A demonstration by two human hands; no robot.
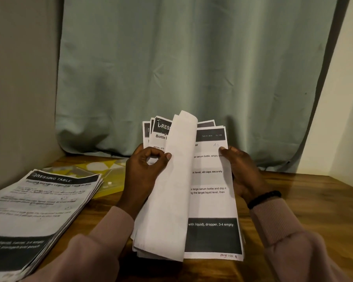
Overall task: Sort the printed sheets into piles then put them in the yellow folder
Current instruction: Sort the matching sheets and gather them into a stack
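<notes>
From the head view, both hands hold a stack of sheets [210, 180] upright above the wooden tabletop [293, 192]. The left hand [145, 169] has its fingers curled, pinching one sheet [171, 190] folded leftward. The right hand [240, 171] grips the stack's right edge, thumb on the front. A sorted pile [35, 212] lies at left, overlapping the yellow folder [110, 174] behind it.
</notes>
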